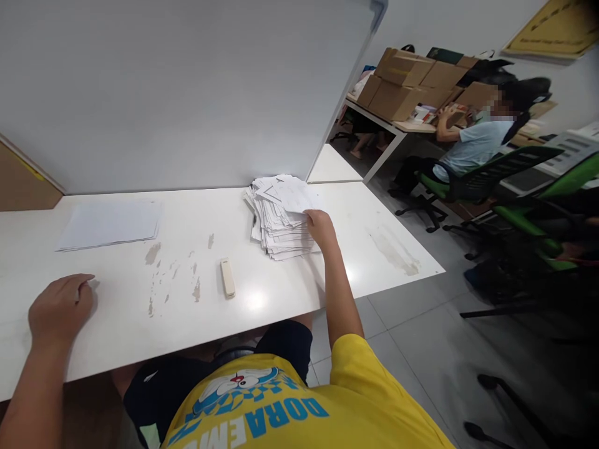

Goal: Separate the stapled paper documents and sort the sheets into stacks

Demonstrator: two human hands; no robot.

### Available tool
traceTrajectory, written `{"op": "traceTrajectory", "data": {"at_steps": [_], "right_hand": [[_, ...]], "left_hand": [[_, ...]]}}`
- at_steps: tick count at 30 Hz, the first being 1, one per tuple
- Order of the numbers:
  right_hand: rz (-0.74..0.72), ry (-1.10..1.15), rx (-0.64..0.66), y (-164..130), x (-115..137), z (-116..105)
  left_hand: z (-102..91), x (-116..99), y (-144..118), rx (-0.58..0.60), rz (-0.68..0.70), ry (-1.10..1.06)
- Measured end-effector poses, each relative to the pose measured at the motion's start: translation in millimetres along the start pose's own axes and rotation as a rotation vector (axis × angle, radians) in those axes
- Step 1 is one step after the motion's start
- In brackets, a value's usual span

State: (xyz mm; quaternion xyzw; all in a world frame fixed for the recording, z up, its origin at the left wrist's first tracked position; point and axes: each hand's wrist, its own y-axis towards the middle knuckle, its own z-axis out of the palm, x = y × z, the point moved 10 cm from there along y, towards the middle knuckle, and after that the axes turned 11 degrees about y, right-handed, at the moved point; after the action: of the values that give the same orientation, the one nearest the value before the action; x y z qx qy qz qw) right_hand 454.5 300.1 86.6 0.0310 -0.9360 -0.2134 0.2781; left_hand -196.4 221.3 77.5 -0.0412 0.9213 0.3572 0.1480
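A tall, uneven stack of papers [285, 227] lies on the white table [187, 324], against the grey partition. At its right side, my right hand [321, 229] pinches the edge of a sheet of paper [294, 193] on top; the fingertips are partly hidden. My left hand [60, 305] rests on the table at the far left, its fingers curled together with nothing visible in them. Beyond that hand, a flat, neat pile of paper [110, 224] lies apart from it. Between the two piles, nearer me, is a small cream-coloured oblong object [227, 278], its kind unclear.
The grey partition [187, 93] rises along the table's back edge. A brown cardboard piece [25, 178] stands at the far left. To the right, a seated person [477, 146] works at another desk with cardboard boxes [397, 84]. Green-backed office chairs [496, 171] stand nearby.
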Motion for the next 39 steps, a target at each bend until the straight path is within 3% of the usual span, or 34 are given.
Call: {"op": "traceTrajectory", "data": {"at_steps": [2,5,7,9,10,12,13,14,16,18,20,25,28,30,32,34,36,38,39], "right_hand": [[-0.027,-0.025,-0.043,-3,6,-10],[-0.162,-0.034,-0.242,-31,34,-41],[-0.283,0.003,-0.389,-69,62,-61],[-0.347,0.055,-0.437,-113,88,-66],[-0.352,0.084,-0.447,-135,100,-65],[-0.304,0.172,-0.493,-178,116,-61],[-0.260,0.229,-0.500,-198,121,-57],[-0.228,0.272,-0.489,-215,126,-50],[-0.215,0.318,-0.429,-244,139,-35],[-0.235,0.359,-0.345,-266,150,-21],[-0.210,0.443,-0.310,-279,152,-14],[0.021,0.611,-0.362,-273,115,-18],[0.084,0.624,-0.300,-260,100,-22],[0.162,0.673,-0.383,-262,90,-36],[0.345,0.789,-0.522,-276,74,-45],[0.566,0.991,-0.496,-288,65,-30],[0.704,1.229,-0.314,-288,73,2],[0.730,1.383,-0.195,-281,84,22],[0.716,1.404,-0.201,-275,83,25]], "left_hand": [[-4.5,-7,-3,-0.044,0.077,0.094],[-16.2,-38,-23,-0.109,0.123,0.115],[-25.3,-87,-51,-0.122,0.147,-0.019],[-38.2,-158,-88,-0.150,0.225,-0.302],[-36.3,-195,-106,-0.080,0.223,-0.472],[-1.7,-263,-140,0.329,0.041,-0.843],[21.9,-294,-163,0.602,-0.113,-1.019],[37.1,-321,-185,0.799,-0.269,-1.183],[55.6,-356,-213,1.027,-0.581,-1.402],[68.3,-368,-221,1.103,-0.831,-1.499],[79.6,-371,-218,1.113,-0.978,-1.506],[102.5,-367,-201,0.988,-1.082,-1.394],[104.8,-360,-198,0.889,-1.084,-1.344],[97.6,-351,-193,0.765,-1.048,-1.332],[86.6,-341,-189,0.633,-1.008,-1.320],[77.8,-335,-190,0.537,-0.962,-1.309],[75.1,-334,-193,0.492,-0.914,-1.296],[77.9,-336,-197,0.498,-0.842,-1.275],[80.0,-337,-197,0.517,-0.790,-1.269]]}}
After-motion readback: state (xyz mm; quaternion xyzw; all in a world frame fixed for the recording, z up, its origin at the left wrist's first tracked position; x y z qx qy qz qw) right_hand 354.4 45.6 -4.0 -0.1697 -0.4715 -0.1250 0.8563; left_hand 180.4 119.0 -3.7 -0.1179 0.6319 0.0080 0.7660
